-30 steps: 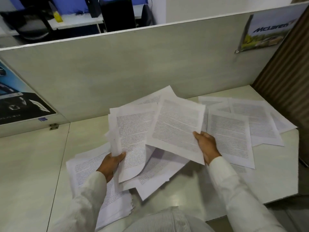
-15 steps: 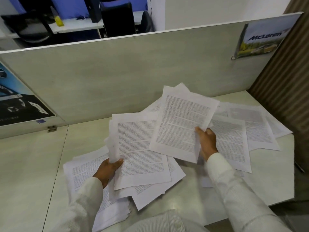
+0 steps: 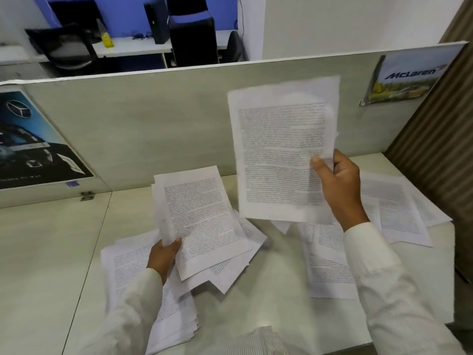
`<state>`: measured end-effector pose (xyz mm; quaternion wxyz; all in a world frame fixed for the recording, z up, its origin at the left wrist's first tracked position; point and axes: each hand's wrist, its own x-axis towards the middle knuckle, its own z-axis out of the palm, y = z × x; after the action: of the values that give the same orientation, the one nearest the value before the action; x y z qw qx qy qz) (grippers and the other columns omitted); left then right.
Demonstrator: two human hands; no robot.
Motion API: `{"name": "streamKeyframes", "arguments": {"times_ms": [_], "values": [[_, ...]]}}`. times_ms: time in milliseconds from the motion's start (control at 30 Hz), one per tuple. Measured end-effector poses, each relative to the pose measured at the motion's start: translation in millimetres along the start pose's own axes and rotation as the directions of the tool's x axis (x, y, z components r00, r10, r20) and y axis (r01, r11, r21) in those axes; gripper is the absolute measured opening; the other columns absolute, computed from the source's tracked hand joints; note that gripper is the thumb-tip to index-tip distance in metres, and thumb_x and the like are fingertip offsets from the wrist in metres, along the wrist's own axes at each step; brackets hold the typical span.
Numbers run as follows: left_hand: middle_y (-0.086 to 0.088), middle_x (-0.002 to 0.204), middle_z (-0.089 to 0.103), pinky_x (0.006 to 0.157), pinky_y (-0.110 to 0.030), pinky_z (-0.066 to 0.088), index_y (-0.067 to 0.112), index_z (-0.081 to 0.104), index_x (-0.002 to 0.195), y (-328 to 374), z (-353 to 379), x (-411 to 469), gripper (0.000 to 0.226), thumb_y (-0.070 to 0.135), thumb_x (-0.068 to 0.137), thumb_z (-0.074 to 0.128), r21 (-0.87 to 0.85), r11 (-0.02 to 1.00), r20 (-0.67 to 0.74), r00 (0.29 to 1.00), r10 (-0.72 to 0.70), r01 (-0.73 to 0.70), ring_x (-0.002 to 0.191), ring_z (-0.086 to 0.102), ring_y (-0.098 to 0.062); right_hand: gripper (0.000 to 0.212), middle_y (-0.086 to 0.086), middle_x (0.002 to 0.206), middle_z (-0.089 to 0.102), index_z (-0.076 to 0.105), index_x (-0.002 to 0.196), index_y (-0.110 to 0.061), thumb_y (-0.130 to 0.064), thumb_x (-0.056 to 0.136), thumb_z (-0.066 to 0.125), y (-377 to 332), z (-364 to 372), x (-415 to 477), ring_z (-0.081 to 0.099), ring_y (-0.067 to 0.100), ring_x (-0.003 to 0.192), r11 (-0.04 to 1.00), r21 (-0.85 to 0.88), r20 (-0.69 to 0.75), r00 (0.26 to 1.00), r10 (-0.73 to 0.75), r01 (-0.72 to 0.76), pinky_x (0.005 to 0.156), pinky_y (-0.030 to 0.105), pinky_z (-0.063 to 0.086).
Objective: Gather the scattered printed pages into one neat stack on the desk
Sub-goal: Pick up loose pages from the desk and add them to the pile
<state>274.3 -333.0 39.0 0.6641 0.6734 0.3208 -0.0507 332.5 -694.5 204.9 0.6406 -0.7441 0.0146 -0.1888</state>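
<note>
**Pages in both hands, more spread on the surface**

We see the right hand (image 3: pixel 337 185) raised above the far right part of the surface (image 3: pixel 46 252). Its thumb and fingers pinch the right edge of a lifted sheet (image 3: pixel 281 149). The sheet stands nearly upright in front of the grey partition (image 3: pixel 153 124) with its printed side toward us. Blur keeps us from telling whether it is one page or several.

The left hand (image 3: pixel 163 257) grips the near left corner of a fanned bundle (image 3: pixel 199 219) of pages, thumb on top. The bundle tilts upward and lies partly over other sheets.

Under the left sleeve (image 3: pixel 133 303), at the near left, a thick pile (image 3: pixel 125 267) of pages lies flat on the surface with uneven edges. On the right, loose pages (image 3: pixel 399 216) overlap one another near the far right corner. More sheets (image 3: pixel 330 272) lie flat beside the right forearm (image 3: pixel 378 278), between the bundle and those loose pages.

A McLaren poster (image 3: pixel 409 78) hangs at the partition's far right end. A car poster (image 3: pixel 25 144) with a three-pointed star is fixed to the panel on the left.
</note>
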Motion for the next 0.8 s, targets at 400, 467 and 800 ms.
{"name": "streamKeyframes", "arguments": {"times_ms": [400, 467, 800], "values": [[-0.008, 0.111, 0.074, 0.094, -0.046, 0.052, 0.012, 0.067, 0.114, 0, -6, -23, 0.031, 0.028, 0.088, 0.071, 0.062, 0.997, 0.272, 0.961, -0.056, 0.041, 0.101, 0.070, -0.028, 0.012, -0.002, 0.101, 0.072, 0.068, 0.104, -0.022, -0.021, 0.096, 0.059, 72, 36, -24, 0.068, 0.013, 0.088, 0.889, -0.178, 0.147, 0.882, 0.448, -0.422, 0.070, 0.025, 0.054], [-0.007, 0.113, 0.074, 0.095, -0.047, 0.052, 0.012, 0.065, 0.119, 3, -7, -27, 0.037, 0.029, 0.086, 0.071, 0.070, 0.996, 0.348, 0.934, -0.075, 0.053, 0.102, 0.070, -0.029, 0.020, -0.001, 0.109, 0.070, 0.066, 0.113, -0.020, -0.025, 0.095, 0.059, 95, 38, -34, 0.067, 0.016, 0.094, 0.846, -0.244, 0.146, 0.845, 0.515, -0.474, 0.081, 0.028, 0.053], [-0.008, 0.120, 0.071, 0.102, -0.047, 0.049, 0.021, 0.065, 0.126, 22, 15, -39, 0.072, 0.072, 0.075, 0.063, 0.082, 0.987, 0.524, 0.837, -0.161, 0.138, 0.112, 0.067, -0.031, 0.034, -0.012, 0.115, 0.069, 0.063, 0.120, -0.025, -0.015, 0.089, 0.072, 112, 55, -67, 0.068, 0.000, 0.102, 0.808, -0.109, 0.516, 0.661, 0.544, -0.579, 0.088, 0.016, 0.053]]}}
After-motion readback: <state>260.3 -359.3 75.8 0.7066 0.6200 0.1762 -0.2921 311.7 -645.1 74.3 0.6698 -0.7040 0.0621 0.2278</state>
